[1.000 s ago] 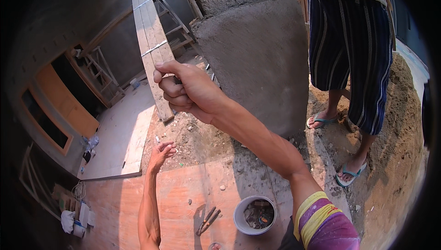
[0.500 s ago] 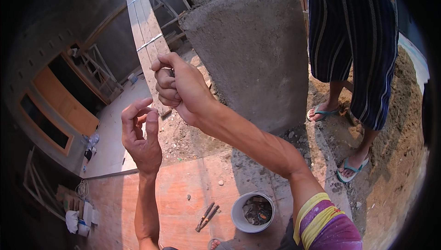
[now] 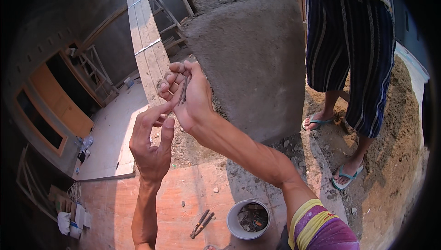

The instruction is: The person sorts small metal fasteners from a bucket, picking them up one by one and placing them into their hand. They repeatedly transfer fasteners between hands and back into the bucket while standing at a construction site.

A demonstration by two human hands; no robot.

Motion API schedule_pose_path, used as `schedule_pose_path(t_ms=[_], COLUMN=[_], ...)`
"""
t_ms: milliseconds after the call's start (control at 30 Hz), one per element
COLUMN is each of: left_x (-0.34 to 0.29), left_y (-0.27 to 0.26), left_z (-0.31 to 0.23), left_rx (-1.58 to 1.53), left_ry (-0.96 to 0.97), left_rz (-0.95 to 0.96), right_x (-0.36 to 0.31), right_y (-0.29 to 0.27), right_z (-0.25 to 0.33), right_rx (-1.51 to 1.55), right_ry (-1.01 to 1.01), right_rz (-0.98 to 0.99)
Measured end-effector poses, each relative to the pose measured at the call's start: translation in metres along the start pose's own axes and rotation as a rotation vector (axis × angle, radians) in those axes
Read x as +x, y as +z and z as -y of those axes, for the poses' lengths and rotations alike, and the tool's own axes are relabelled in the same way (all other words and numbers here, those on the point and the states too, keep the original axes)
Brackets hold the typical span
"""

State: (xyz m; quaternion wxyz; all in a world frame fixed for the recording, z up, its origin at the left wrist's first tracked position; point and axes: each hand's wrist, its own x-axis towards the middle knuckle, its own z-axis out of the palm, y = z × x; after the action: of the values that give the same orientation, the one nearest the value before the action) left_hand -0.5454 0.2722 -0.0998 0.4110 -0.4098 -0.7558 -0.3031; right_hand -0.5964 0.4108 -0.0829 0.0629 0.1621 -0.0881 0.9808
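My right hand (image 3: 196, 102) is turned palm up with its fingers curled. Several thin dark metal pieces that look like nails (image 3: 184, 90) lie across its palm, held under the thumb. Just to the left, my left hand (image 3: 151, 146) has its thumb and fingers apart. Its index fingertip reaches the edge of the right palm, and I see nothing held in it. Both hands are raised in front of a grey plastered block (image 3: 250, 66).
Below are pliers (image 3: 202, 224) and a white bucket (image 3: 233, 217) of small dark pieces on an orange-brown board (image 3: 115, 208). Bound planks (image 3: 146, 38) lean at the back. At right stands another person in striped trousers (image 3: 351, 57), beside a sand heap (image 3: 395, 126).
My right hand has opened from a fist and turned palm up, showing the nails. My left hand has moved right, its index fingertip now at the right palm.
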Motion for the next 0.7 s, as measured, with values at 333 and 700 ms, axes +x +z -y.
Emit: schedule_pose_path(t_ms=[333,700], left_x=[-0.002,-0.004], left_y=[-0.006,-0.011], left_z=[0.002,0.003], left_rx=[-0.118,-0.204], left_ry=[-0.243,-0.349], left_rz=[0.011,0.085], right_x=[-0.012,-0.012], right_y=[-0.002,-0.012], right_z=[-0.024,-0.032], right_rx=[-0.101,-0.267], right_ry=[0.076,0.14], right_rz=[0.002,0.014])
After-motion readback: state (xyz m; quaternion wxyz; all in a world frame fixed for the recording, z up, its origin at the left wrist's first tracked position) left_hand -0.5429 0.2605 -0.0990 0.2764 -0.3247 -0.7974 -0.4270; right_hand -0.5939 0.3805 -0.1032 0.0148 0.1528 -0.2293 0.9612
